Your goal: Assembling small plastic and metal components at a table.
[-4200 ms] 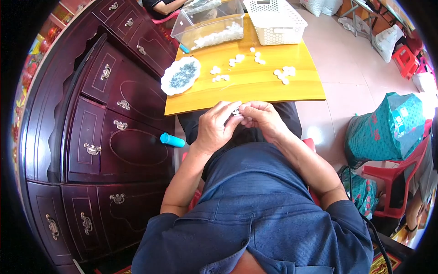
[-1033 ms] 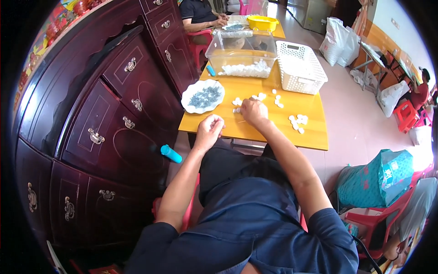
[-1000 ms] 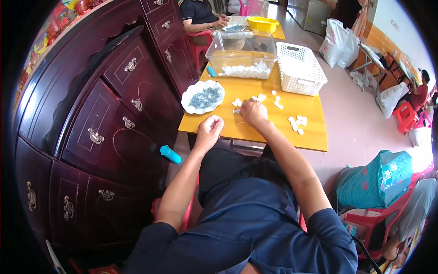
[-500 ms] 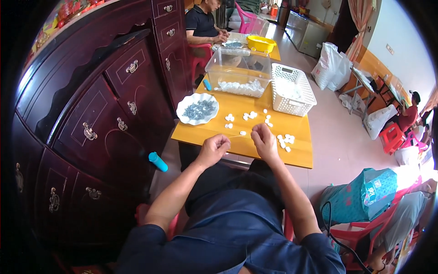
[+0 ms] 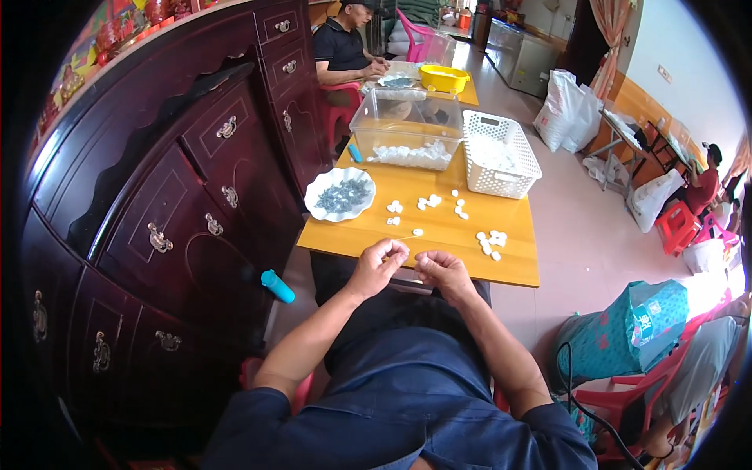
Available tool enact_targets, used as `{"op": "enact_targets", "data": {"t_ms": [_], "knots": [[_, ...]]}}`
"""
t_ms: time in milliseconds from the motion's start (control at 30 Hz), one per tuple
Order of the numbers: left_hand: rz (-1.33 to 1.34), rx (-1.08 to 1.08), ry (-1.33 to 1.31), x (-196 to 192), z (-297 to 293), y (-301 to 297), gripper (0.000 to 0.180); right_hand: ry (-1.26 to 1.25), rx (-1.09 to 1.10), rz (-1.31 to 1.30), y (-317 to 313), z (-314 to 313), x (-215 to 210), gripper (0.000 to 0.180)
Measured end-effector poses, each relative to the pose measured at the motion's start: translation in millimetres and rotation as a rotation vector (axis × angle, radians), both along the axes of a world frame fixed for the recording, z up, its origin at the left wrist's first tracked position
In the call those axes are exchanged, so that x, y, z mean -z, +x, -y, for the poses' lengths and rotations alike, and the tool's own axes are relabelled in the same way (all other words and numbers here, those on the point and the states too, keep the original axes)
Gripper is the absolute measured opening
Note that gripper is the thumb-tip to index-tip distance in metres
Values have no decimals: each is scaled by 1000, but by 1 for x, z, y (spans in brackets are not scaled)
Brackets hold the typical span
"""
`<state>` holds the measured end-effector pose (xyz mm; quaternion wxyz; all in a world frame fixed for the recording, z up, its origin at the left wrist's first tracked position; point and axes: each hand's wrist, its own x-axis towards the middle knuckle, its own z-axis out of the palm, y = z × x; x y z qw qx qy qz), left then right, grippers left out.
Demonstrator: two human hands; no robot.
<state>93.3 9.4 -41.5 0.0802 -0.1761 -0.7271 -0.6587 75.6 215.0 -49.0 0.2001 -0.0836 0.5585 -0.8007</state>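
Observation:
At the table's near edge, my left hand (image 5: 379, 268) is closed in a pinch, with a thin pale strand (image 5: 405, 237) running out from its fingers. A small white round piece (image 5: 417, 232) is beside the strand; whether they touch I cannot tell. Close by on the right, my right hand (image 5: 444, 276) has its thumb and fingertips pressed together; anything between them is too small to make out. Beyond the hands, little groups of similar white pieces (image 5: 429, 201) lie on the yellow wooden table (image 5: 345, 236). A white scalloped dish (image 5: 315, 205) holds small grey-blue bits.
A clear plastic bin (image 5: 368, 129) and a white perforated basket (image 5: 513, 186) hold white pieces at the table's far side. A dark cabinet (image 5: 172, 180) stands left; a blue cylinder (image 5: 277, 287) is below the table. A teal bag (image 5: 619, 333) sits right. Another person (image 5: 341, 51) works beyond.
My right hand has come down and left, close to my left hand. My left hand has shifted slightly right and down. The white pieces on the table look unmoved.

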Motion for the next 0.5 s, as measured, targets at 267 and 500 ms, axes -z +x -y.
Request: {"op": "enact_targets", "data": {"t_ms": [267, 500], "knots": [[35, 81, -29, -1, -9, 7, 10, 78, 15, -55, 7, 7, 0, 26], [49, 62, 143, 11, -12, 4, 8, 90, -48, -17, 9, 7, -2, 23]]}}
